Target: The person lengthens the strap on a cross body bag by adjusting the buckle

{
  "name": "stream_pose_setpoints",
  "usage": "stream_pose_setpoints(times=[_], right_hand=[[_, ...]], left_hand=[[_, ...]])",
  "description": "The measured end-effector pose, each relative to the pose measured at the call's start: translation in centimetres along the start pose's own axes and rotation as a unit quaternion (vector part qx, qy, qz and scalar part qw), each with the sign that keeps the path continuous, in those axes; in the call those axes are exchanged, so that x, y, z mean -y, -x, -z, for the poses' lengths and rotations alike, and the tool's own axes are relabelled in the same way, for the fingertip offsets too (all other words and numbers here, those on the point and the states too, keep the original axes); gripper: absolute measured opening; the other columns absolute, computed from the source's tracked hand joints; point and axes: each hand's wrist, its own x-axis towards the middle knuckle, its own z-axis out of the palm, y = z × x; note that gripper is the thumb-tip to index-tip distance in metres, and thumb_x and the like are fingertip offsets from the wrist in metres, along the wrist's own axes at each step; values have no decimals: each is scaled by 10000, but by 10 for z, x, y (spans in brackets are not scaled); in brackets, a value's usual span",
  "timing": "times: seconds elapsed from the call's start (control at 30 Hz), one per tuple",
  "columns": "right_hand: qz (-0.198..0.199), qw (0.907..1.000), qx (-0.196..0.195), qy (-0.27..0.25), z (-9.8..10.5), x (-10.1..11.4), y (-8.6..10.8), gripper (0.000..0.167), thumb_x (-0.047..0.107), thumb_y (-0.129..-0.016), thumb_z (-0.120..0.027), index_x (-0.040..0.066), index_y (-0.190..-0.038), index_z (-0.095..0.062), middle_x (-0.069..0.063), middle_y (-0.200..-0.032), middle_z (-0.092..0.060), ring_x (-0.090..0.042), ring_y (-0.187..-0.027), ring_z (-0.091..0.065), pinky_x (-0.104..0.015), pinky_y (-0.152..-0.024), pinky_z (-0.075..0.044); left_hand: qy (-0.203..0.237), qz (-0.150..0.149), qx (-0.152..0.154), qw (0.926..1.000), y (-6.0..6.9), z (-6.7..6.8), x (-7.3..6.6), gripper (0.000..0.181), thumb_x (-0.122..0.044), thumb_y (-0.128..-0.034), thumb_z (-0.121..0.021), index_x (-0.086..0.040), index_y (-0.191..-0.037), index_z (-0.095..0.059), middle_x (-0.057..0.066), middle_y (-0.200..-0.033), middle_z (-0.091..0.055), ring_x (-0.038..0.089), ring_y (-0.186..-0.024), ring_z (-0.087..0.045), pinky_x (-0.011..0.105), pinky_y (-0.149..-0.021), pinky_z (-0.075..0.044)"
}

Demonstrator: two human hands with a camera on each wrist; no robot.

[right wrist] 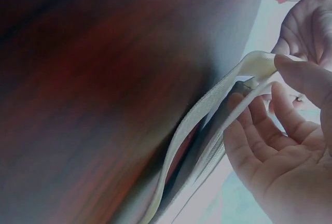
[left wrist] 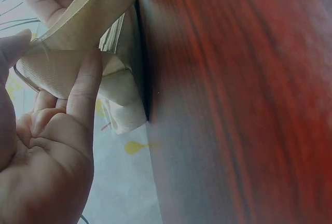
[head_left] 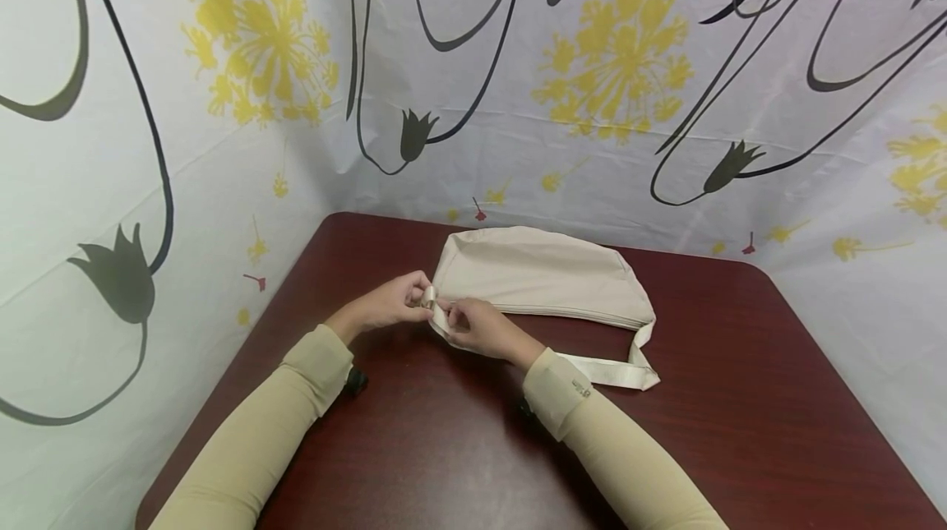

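Observation:
A cream fabric shoulder bag [head_left: 543, 271] lies on the table, its zip running along the near edge. Both hands are at its left end, working on the bag's strap [head_left: 610, 371]. My left hand [head_left: 390, 302] pinches a folded loop of the strap [left wrist: 59, 71] between thumb and fingers. A thin edge like a metal ring shows beside that fold, partly covered by the left hand [left wrist: 54, 151]. Close to it, my right hand [head_left: 484, 329] pinches the strap [right wrist: 194, 117] between thumb and fingertips. The right hand's [right wrist: 290, 154] curled fingers hide part of the strap.
The dark red wooden table [head_left: 444, 448] has rounded far corners. A white cloth [head_left: 473, 94] with yellow and grey flower prints hangs around its back and sides. The strap's far part curves along the table to the bag's right end.

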Motion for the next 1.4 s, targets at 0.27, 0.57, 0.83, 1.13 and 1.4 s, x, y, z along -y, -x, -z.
stream_pose_setpoints(times=[0.27,0.57,0.83,1.13,1.4], right_hand=[[-195,9998,-9,-85,-1,2,0,148,35,-857,-762,71,-904,-627,-8,-913,-616,-152,-870,-566,-294,-815,-481],[-395,9987,-102,-317,1,3,0,124,30,-896,-732,74,-921,-619,-34,-984,-657,-162,-904,-590,-313,-845,-491],[-532,9973,-43,-495,3,2,0,134,47,-905,-743,71,-935,-615,-79,-1079,-674,-180,-954,-598,-318,-863,-480],[-143,9991,-11,-409,3,4,-2,65,20,-903,-718,47,-918,-661,-141,-1251,-684,-287,-1163,-628,-378,-967,-482],[-275,9985,-189,-433,0,6,-5,63,18,-896,-716,58,-914,-670,-92,-1078,-686,-226,-1038,-639,-342,-913,-495]], left_hand=[[171,-20,70,9998,1,-1,-1,260,14,-951,-663,43,-1101,-452,292,-1192,-673,171,-988,-694,236,-801,-516],[76,16,28,10000,0,1,2,257,19,-943,-667,19,-1079,-449,270,-1127,-697,166,-952,-685,239,-783,-514],[267,56,56,9996,1,1,2,248,17,-955,-662,13,-1081,-448,274,-1283,-637,294,-1139,-664,247,-853,-514],[325,63,-79,9994,0,0,2,265,24,-950,-660,30,-1107,-448,173,-1034,-698,154,-932,-672,247,-803,-525],[353,29,-45,9994,0,0,5,263,27,-950,-655,23,-1095,-436,119,-1002,-693,162,-947,-666,254,-803,-524]])
